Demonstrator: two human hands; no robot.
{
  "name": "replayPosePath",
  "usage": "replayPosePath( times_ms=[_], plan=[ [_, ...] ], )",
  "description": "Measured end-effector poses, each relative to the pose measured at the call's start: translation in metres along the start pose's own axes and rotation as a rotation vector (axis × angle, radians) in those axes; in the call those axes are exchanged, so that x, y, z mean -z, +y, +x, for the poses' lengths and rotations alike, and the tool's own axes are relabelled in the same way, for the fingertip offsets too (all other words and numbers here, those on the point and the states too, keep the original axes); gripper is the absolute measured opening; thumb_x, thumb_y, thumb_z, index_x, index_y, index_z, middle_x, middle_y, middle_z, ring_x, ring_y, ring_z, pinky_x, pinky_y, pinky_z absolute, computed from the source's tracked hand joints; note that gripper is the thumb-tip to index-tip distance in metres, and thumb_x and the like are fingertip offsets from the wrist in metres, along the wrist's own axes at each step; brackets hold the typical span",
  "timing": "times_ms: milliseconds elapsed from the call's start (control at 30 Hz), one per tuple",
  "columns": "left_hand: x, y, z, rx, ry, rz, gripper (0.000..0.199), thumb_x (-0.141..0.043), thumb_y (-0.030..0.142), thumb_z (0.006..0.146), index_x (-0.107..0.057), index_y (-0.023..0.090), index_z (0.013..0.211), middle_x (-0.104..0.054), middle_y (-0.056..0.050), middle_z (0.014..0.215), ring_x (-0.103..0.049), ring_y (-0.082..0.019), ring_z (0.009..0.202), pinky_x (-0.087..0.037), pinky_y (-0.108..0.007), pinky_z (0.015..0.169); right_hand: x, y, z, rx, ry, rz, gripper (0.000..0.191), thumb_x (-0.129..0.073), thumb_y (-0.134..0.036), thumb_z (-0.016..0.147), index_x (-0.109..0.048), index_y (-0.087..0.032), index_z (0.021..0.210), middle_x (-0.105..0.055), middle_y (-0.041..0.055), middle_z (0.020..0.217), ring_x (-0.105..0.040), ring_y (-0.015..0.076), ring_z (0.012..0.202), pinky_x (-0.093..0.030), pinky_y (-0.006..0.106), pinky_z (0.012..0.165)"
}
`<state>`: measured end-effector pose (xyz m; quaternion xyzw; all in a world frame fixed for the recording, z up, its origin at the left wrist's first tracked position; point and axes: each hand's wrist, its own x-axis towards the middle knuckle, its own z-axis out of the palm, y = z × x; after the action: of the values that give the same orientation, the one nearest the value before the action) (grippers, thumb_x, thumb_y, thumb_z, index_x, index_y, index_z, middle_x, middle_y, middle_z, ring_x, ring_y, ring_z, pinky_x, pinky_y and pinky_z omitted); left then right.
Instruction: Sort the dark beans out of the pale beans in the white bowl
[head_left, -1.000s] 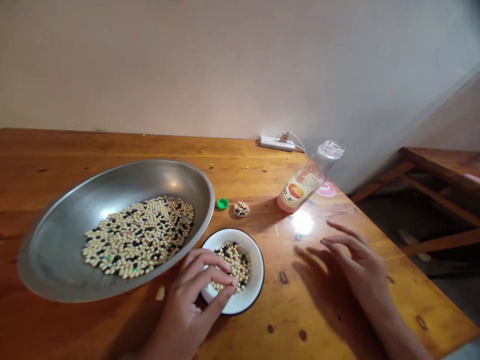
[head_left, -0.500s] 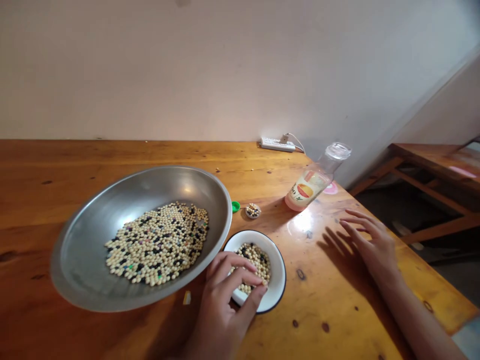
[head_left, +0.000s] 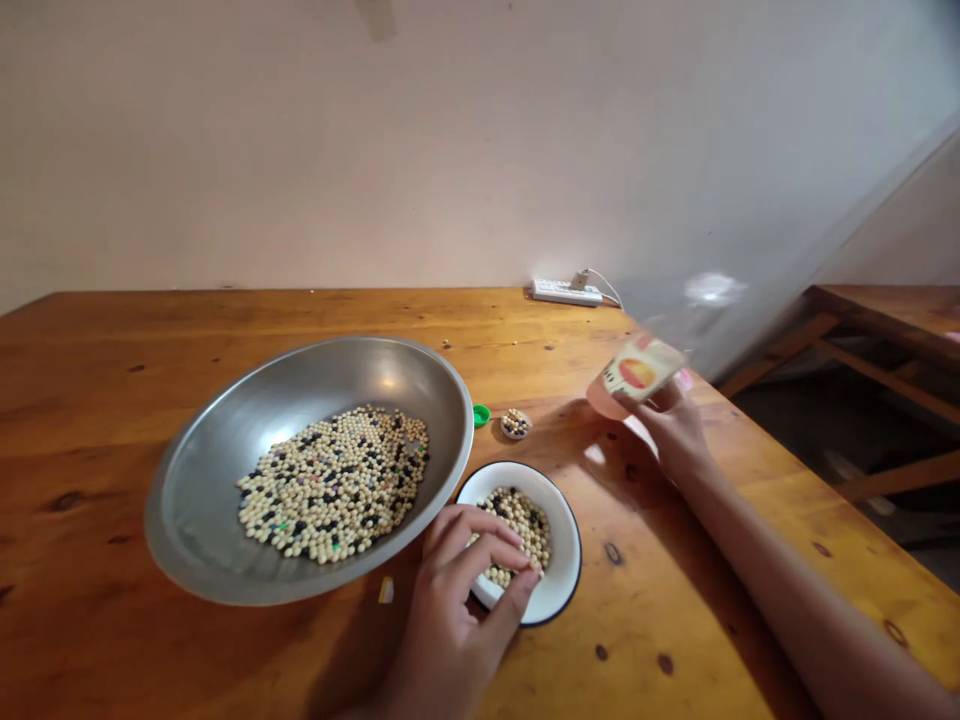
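Observation:
My right hand [head_left: 671,425] is wrapped round the lower part of a clear bottle [head_left: 636,374] with a fruit label and a pinkish base. The bottle leans right; its mouth is blurred. My left hand [head_left: 472,580] hovers at the near left rim of a white dark-edged bowl [head_left: 564,560], thumb and fingertip pinched together. Whatever they pinch is too small to make out. Cream and black beads [head_left: 517,510] lie in this bowl, partly hidden by my fingers. To the left, a large steel basin [head_left: 202,500] holds many more mixed beads [head_left: 337,480].
Beyond the bowl are a green cap [head_left: 481,415] and a small white cap of beads [head_left: 515,424]. A white power strip [head_left: 566,292] with a plug and cord lies by the wall. A small yellow-white scrap [head_left: 386,590] lies near the basin. Another wooden table [head_left: 885,320] stands at right.
My right hand has moved forward and left from above the table and taken hold of the bottle, which now tilts further right. My left hand keeps its pinch over the bowl. The view has shifted slightly.

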<state>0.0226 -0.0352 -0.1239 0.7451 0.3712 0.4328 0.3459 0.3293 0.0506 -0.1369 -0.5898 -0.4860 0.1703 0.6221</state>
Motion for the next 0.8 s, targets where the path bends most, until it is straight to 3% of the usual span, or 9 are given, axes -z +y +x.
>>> replayPosePath(
  times_ms=[100, 167, 267, 433, 800],
  plan=[
    [0.0, 0.0, 0.001, 0.001, -0.012, -0.002, 0.01, -0.06, 0.014, 0.079, -0.059, 0.02, 0.072, -0.061, -0.001, 0.084, -0.054, -0.016, 0.088, -0.043, -0.029, 0.08, 0.019, -0.005, 0.007, 0.08, 0.203, 0.113, 0.052, -0.08, -0.031, 0.059, -0.059, -0.021, 0.105, -0.065, 0.0068, 0.108, -0.062, 0.023, 0.101, -0.047, 0.039, 0.093],
    [0.0, -0.001, 0.0, 0.004, -0.024, 0.001, 0.01, -0.06, 0.014, 0.08, -0.059, 0.021, 0.073, -0.06, 0.0, 0.084, -0.054, -0.015, 0.089, -0.042, -0.028, 0.081, 0.034, -0.004, 0.009, 0.107, 0.24, 0.14, 0.056, -0.081, -0.027, 0.057, -0.058, -0.022, 0.108, -0.065, 0.0064, 0.109, -0.061, 0.0221, 0.102, -0.047, 0.037, 0.094],
    [0.001, -0.002, 0.0, 0.003, -0.038, 0.014, 0.01, -0.06, 0.015, 0.081, -0.058, 0.021, 0.073, -0.06, 0.001, 0.084, -0.053, -0.015, 0.088, -0.041, -0.027, 0.08, 0.047, 0.006, 0.009, 0.037, 0.214, 0.109, 0.057, -0.082, -0.027, 0.056, -0.057, -0.021, 0.107, -0.066, 0.0054, 0.106, -0.062, 0.0227, 0.101, -0.048, 0.04, 0.093],
    [0.001, 0.0, 0.001, -0.003, -0.027, 0.028, 0.011, -0.059, 0.015, 0.081, -0.058, 0.022, 0.073, -0.06, 0.001, 0.084, -0.053, -0.014, 0.088, -0.04, -0.026, 0.081, 0.05, 0.022, 0.01, -0.066, 0.153, 0.032, 0.061, -0.083, -0.029, 0.05, -0.056, -0.022, 0.104, -0.066, 0.0044, 0.103, -0.063, 0.0248, 0.099, -0.048, 0.043, 0.091],
    [0.0, 0.001, -0.001, 0.022, 0.026, 0.053, 0.01, -0.058, 0.019, 0.083, -0.059, 0.021, 0.073, -0.06, 0.0, 0.085, -0.054, -0.015, 0.089, -0.04, -0.027, 0.083, 0.041, 0.017, 0.006, -0.066, -0.05, -0.064, 0.068, -0.079, -0.035, 0.055, -0.05, -0.022, 0.114, -0.059, 0.0084, 0.111, -0.059, 0.0273, 0.103, -0.045, 0.047, 0.093]
  ],
)
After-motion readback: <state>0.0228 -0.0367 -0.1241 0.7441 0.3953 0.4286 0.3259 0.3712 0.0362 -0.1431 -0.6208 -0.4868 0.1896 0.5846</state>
